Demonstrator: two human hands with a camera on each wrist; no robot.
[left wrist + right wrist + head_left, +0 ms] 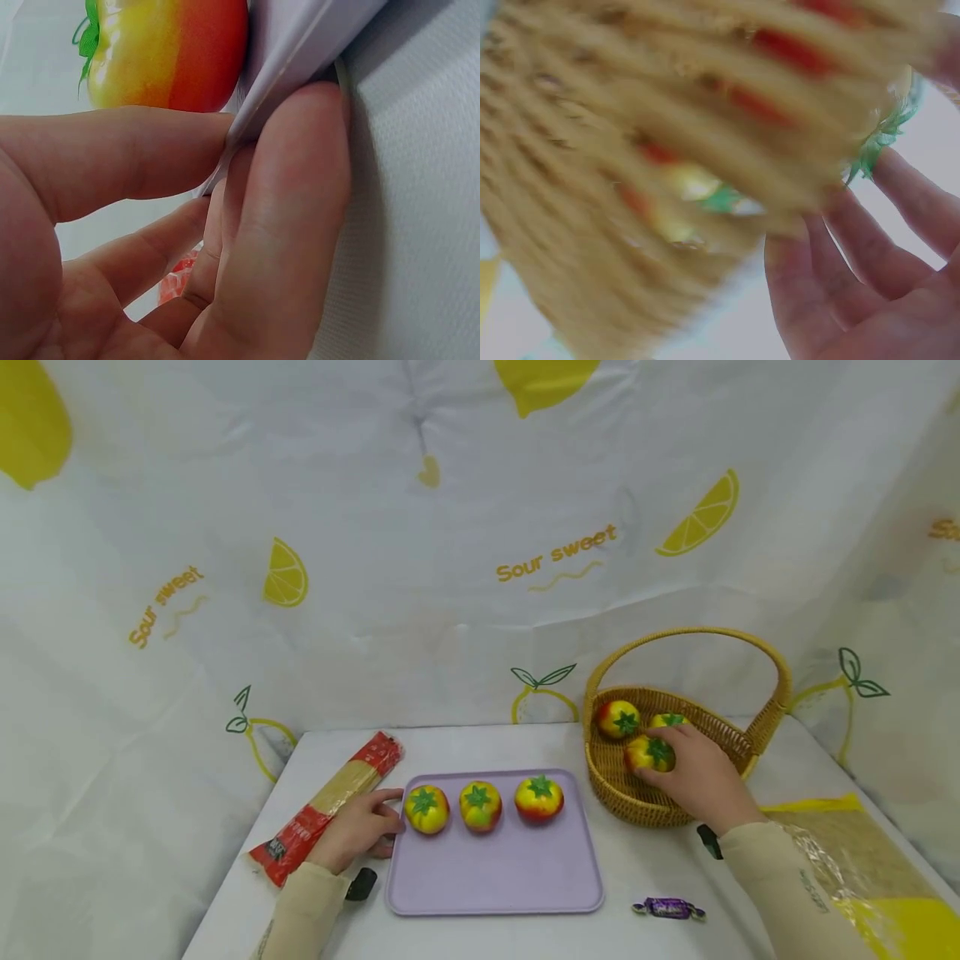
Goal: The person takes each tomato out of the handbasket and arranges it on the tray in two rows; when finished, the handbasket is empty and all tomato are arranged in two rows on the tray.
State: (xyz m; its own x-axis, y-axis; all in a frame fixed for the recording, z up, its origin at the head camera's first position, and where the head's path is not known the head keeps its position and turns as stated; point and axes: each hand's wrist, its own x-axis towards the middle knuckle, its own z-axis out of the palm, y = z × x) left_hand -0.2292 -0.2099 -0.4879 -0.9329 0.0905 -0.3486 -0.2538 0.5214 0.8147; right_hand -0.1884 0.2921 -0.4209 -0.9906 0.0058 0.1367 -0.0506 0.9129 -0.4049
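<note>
My right hand (705, 777) reaches into a wicker basket (633, 810) with a tall handle and grips a yellow-and-red artificial fruit (647, 753) with a green leafy top. Two similar fruits, one at the left (618, 718) and one partly behind the hand (667, 720), lie in the basket. In the right wrist view the blurred basket weave (630, 112) hides most of the held fruit. My left hand (360, 828) pinches the left rim of a lilac tray (495, 881), with fingers above and below the edge in the left wrist view. Three matching fruits stand in a row on the tray, including the middle one (480, 807).
A red-and-clear noodle packet (330, 806) lies left of the tray, partly under the left forearm. A purple-wrapped candy (669, 908) sits right of the tray. At the far right, a yellow-and-clear bag (862, 852) lies beside the right sleeve. A lemon-print cloth hangs behind.
</note>
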